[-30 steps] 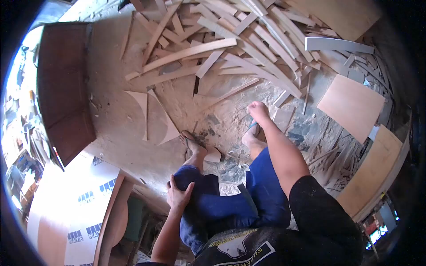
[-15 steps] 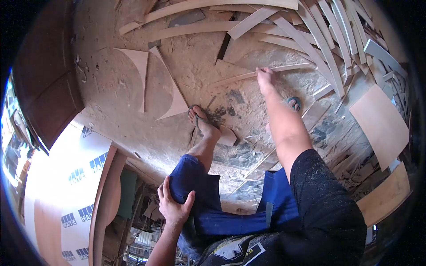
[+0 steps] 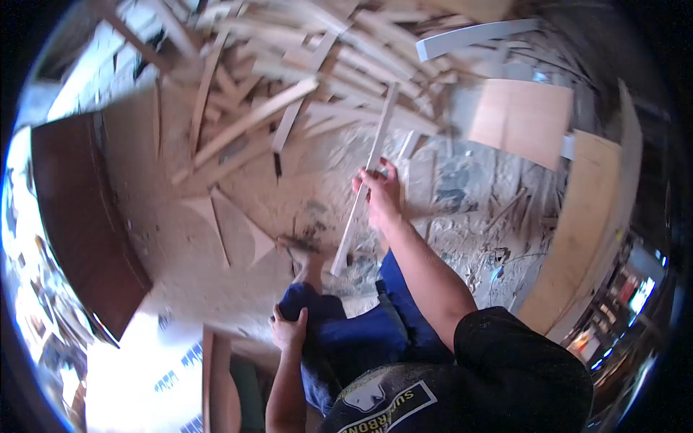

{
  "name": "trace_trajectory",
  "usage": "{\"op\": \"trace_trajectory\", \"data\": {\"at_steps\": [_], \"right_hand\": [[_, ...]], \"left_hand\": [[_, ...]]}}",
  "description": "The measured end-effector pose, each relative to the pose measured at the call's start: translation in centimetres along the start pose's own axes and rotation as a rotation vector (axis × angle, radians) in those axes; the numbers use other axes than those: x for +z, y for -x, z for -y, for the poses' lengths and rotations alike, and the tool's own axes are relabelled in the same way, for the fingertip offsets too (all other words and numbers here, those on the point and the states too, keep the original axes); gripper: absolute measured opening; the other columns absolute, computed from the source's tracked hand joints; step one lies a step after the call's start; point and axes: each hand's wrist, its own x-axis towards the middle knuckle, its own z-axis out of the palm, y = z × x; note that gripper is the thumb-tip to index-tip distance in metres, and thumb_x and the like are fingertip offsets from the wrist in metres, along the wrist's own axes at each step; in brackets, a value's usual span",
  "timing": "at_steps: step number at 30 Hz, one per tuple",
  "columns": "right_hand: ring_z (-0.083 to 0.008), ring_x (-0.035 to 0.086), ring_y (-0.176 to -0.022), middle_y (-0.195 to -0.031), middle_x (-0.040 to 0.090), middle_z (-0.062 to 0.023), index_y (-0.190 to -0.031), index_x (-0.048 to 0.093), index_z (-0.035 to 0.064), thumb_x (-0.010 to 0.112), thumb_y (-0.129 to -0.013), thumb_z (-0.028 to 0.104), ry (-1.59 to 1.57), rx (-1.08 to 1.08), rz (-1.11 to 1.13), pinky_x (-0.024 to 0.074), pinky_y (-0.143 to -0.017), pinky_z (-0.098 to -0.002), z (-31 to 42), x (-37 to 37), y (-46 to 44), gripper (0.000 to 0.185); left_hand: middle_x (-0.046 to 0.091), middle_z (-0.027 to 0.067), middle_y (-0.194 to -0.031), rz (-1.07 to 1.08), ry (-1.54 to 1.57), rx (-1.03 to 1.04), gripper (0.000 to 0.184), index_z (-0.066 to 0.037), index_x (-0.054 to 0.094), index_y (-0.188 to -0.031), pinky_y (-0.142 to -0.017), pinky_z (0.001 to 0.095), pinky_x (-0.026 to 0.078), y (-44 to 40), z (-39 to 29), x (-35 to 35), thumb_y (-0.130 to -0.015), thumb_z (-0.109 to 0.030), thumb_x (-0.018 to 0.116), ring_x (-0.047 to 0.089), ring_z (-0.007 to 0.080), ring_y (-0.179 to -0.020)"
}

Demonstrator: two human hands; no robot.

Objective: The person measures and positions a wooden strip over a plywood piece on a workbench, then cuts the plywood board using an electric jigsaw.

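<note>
My right hand (image 3: 381, 193) is closed around a long, narrow wooden strip (image 3: 382, 133), gripping it near the middle. The strip is lifted and slants from upper right down towards my knees. Its lower end hangs just in front of my legs. My left hand (image 3: 289, 330) rests on my left knee with its fingers apart and holds nothing. On the floor beyond that knee lie two thin curved wood offcuts (image 3: 255, 238). My foot partly hides behind the knee, blurred.
A pile of wooden strips (image 3: 289, 105) spreads across the far floor. To the right are a curved wood panel (image 3: 521, 119) and a long pale board (image 3: 574, 231). A dark brown panel (image 3: 83, 216) stands at left, above a white printed sheet (image 3: 148, 375).
My right hand has raised the wooden strip off the floor and brought it nearer my body. The view has swung to the right. My left hand stays on the knee.
</note>
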Motion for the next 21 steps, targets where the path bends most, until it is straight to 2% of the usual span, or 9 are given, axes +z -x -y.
{"op": "trace_trajectory", "data": {"at_steps": [2, 6, 8, 10, 12, 14, 16, 18, 21], "right_hand": [[-0.0178, 0.066, -0.070, -0.096, 0.068, -0.0089, -0.136, 0.052, 0.0041, 0.072, -0.095, 0.007, -0.018, -0.100, 0.088, 0.0550, -0.062, -0.0330, 7.0, -0.6, 2.5, 0.046], [-0.0098, 0.059, -0.063, -0.089, 0.069, -0.0051, -0.124, 0.063, 0.0028, 0.073, -0.097, 0.018, 0.119, -0.256, 0.122, 0.0490, -0.057, -0.0254, 18.7, -1.1, 11.4, 0.032], [-0.0056, 0.057, -0.062, -0.083, 0.068, -0.0025, -0.114, 0.067, 0.0036, 0.073, -0.099, 0.024, 0.192, -0.376, 0.079, 0.0460, -0.055, -0.0221, 23.7, -2.2, 16.3, 0.026], [-0.0061, 0.056, -0.061, -0.080, 0.067, -0.0008, -0.109, 0.068, 0.0043, 0.073, -0.099, 0.025, 0.280, -0.476, 0.049, 0.0448, -0.054, -0.0232, 24.8, -4.1, 22.2, 0.024], [-0.0083, 0.055, -0.060, -0.071, 0.066, -0.0003, -0.093, 0.069, 0.0033, 0.075, -0.098, 0.031, 0.437, -0.621, -0.094, 0.0442, -0.054, -0.0277, 25.1, -5.6, 27.9, 0.029], [-0.0052, 0.050, -0.059, -0.067, 0.061, 0.0016, -0.084, 0.066, 0.0034, 0.074, -0.099, 0.031, 0.568, -0.755, -0.253, 0.0402, -0.053, -0.0258, 24.8, -6.7, 34.2, 0.033], [-0.0042, 0.045, -0.059, -0.061, 0.056, 0.0027, -0.073, 0.063, 0.0027, 0.074, -0.098, 0.032, 0.608, -0.808, -0.393, 0.0365, -0.052, -0.0268, 22.4, -7.6, 39.4, 0.040], [-0.0047, 0.046, -0.058, -0.061, 0.057, 0.0028, -0.074, 0.064, 0.0027, 0.073, -0.099, 0.031, 0.540, -0.730, -0.416, 0.0369, -0.053, -0.0267, 20.8, -8.6, 44.4, 0.039], [-0.0067, 0.052, -0.057, -0.066, 0.061, 0.0001, -0.085, 0.066, 0.0012, 0.071, -0.100, 0.026, 0.483, -0.634, -0.445, 0.0405, -0.053, -0.0265, 18.6, -11.6, 48.9, 0.030]], "left_hand": [[0.054, 0.0240, -0.140, 0.048, -0.014, -0.030, 0.105, -0.014, 0.043, -0.155, -0.103, 0.0521, 0.051, 1.5, -2.7, -2.3, -0.071, -0.065, 0.080, 0.060, 0.0417, -0.124], [0.055, 0.0234, -0.140, -0.046, -0.039, 0.279, 0.096, -0.012, 0.052, -0.148, -0.110, 0.0513, 0.044, 1.2, -0.8, -4.0, -0.073, -0.065, 0.079, 0.056, 0.0395, -0.130], [0.060, 0.0241, -0.133, -0.084, 0.104, 0.499, 0.085, -0.011, 0.058, -0.143, -0.108, 0.0498, 0.046, 1.4, -4.8, -5.2, -0.076, -0.061, 0.079, 0.059, 0.0394, -0.126], [0.069, 0.0251, -0.120, -0.035, 0.344, 0.738, 0.063, -0.004, 0.068, -0.128, -0.102, 0.0460, 0.050, 4.9, -7.8, -9.5, -0.084, -0.047, 0.080, 0.064, 0.0371, -0.118], [0.073, 0.0197, -0.111, 0.050, 0.629, 0.896, 0.052, 0.003, 0.071, -0.118, -0.094, 0.0386, 0.053, 5.7, -10.6, -10.8, -0.089, -0.039, 0.080, 0.069, 0.0280, -0.107], [0.074, 0.0125, -0.104, 0.175, 0.662, 1.081, 0.048, 0.008, 0.072, -0.114, -0.090, 0.0314, 0.052, 12.7, -14.1, -16.6, -0.093, -0.036, 0.078, 0.067, 0.0175, -0.100], [0.073, 0.0081, -0.097, 0.320, 0.665, 1.222, 0.045, 0.008, 0.071, -0.115, -0.087, 0.0271, 0.050, 19.7, -15.3, -21.5, -0.097, -0.033, 0.075, 0.065, 0.0121, -0.095], [0.074, 0.0084, -0.103, 0.406, 0.694, 1.349, 0.042, 0.006, 0.071, -0.119, -0.088, 0.0279, 0.052, 24.4, -16.1, -23.0, -0.099, -0.031, 0.073, 0.068, 0.0139, -0.097], [0.074, 0.0084, -0.109, 0.808, 0.832, 1.191, 0.043, 0.003, 0.070, -0.122, -0.088, 0.0297, 0.054, 31.8, -16.6, -23.3, -0.099, -0.033, 0.072, 0.070, 0.0163, -0.100]]}}
